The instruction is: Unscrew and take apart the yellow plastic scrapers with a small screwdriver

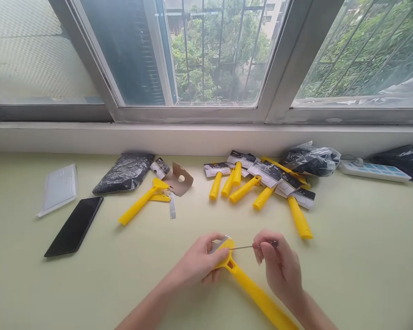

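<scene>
Scraper (258, 293) of yellow plastic lies slantwise over the near part of the pale green counter (361, 238), its head up in the left hand (201, 256) and its long handle running down to the lower edge of the view. The left grip is closed on that head, thumb on top, with a grey strip of blade showing beside the fingers. The right hand (284, 270) has its grip narrow around a slim screwdriver (242, 247), whose thin metal shaft reaches across to a small screw (228, 248) in the scraper's head, next to the left thumb; whether the tip is seated there, I cannot tell.

Beyond the left hand lies a second yellow scraper (137, 207), with a loose metal blade (172, 206) just beside it and a bent brown card (179, 178) behind. Further left are a black phone (74, 227), a clear plastic sleeve (59, 187) and a wrapped black packet (125, 172). Near the windowsill (179, 140), a cluster of carded yellow scrapers (245, 189) is spread out, some overlapping, with a clear bag of dark items (311, 159) behind its right end.
</scene>
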The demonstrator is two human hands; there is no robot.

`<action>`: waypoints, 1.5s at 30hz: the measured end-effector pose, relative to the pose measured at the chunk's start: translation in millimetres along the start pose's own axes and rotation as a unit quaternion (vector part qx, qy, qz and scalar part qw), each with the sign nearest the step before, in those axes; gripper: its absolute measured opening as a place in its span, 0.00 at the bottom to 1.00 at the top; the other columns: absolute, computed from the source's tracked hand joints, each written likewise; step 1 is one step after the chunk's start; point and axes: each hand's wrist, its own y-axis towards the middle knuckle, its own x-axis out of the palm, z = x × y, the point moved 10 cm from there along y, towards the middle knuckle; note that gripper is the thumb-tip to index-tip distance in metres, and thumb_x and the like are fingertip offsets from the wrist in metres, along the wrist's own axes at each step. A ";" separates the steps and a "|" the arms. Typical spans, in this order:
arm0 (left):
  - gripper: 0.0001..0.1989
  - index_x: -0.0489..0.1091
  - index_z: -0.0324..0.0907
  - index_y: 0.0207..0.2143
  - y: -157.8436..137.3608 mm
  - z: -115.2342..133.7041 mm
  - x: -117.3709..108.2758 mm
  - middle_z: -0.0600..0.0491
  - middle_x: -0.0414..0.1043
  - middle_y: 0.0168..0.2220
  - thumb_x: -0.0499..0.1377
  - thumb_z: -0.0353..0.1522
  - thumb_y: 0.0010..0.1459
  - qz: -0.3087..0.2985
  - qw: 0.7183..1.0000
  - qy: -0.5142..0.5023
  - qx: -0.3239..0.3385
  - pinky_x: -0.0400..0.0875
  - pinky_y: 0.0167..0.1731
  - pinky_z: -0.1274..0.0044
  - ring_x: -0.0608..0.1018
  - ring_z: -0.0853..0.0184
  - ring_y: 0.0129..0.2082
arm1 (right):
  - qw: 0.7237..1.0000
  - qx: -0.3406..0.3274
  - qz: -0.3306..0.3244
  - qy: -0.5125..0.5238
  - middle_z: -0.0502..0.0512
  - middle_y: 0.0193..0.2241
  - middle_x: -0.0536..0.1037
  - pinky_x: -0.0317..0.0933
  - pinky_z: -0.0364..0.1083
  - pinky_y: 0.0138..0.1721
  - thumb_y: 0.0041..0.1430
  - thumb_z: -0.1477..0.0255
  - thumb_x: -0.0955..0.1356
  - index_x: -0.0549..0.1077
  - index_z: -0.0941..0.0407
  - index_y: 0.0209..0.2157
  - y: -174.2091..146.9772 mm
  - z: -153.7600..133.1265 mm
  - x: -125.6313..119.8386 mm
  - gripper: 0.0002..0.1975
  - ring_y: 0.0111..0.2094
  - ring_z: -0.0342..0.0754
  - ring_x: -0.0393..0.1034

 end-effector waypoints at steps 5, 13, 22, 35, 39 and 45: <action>0.24 0.68 0.41 0.50 -1.9 -1.9 -2.5 0.47 0.79 0.36 0.63 0.47 0.58 0.034 0.999 -0.004 -0.027 0.56 0.14 0.85 0.66 0.78 0.14 | 0.998 -0.040 -0.033 -0.024 0.46 0.26 0.67 0.55 0.42 0.24 0.72 0.75 0.59 0.67 0.53 0.42 -1.2 -9.9 3.3 0.07 0.22 0.40 0.59; 0.17 0.71 0.41 0.45 -4.5 8.1 0.1 0.48 0.78 0.33 0.62 0.42 0.59 0.033 0.999 -0.003 -0.009 0.57 0.15 0.83 0.65 0.77 0.15 | 0.998 -0.048 -0.047 -0.005 0.47 0.26 0.67 0.58 0.43 0.26 0.71 0.77 0.58 0.66 0.52 0.43 -3.5 -6.5 9.1 0.09 0.23 0.41 0.60; 0.14 0.73 0.40 0.47 -2.3 7.1 -1.1 0.48 0.79 0.34 0.58 0.37 0.62 0.031 0.999 0.012 0.036 0.58 0.15 0.84 0.65 0.78 0.15 | 0.999 -0.016 -0.020 -0.047 0.53 0.35 0.73 0.66 0.45 0.28 0.69 0.78 0.63 0.73 0.52 0.46 10.0 -17.0 10.5 0.10 0.28 0.43 0.68; 0.18 0.71 0.40 0.48 3.9 5.9 -13.6 0.48 0.77 0.33 0.59 0.41 0.60 0.064 0.997 -0.021 0.028 0.57 0.14 0.83 0.64 0.77 0.14 | 0.990 0.017 -0.122 0.064 0.53 0.39 0.82 0.73 0.48 0.41 0.71 0.72 0.63 0.74 0.51 0.51 68.5 -14.5 58.9 0.12 0.39 0.48 0.78; 0.13 0.69 0.41 0.42 4.6 5.3 -14.1 0.50 0.75 0.32 0.59 0.40 0.60 0.058 0.997 -0.028 0.030 0.58 0.16 0.83 0.66 0.76 0.15 | 0.965 0.017 -0.200 0.170 0.54 0.38 0.79 0.71 0.48 0.42 0.72 0.72 0.60 0.73 0.51 0.49 64.8 -27.0 87.6 0.12 0.40 0.47 0.76; 0.15 0.69 0.41 0.45 7.0 -1.4 -15.6 0.52 0.74 0.32 0.59 0.40 0.60 0.056 0.997 -0.033 0.031 0.63 0.20 0.81 0.66 0.76 0.18 | 0.972 0.052 -0.086 0.214 0.49 0.31 0.72 0.65 0.45 0.36 0.72 0.71 0.63 0.75 0.49 0.45 54.3 -12.9 70.9 0.10 0.30 0.42 0.67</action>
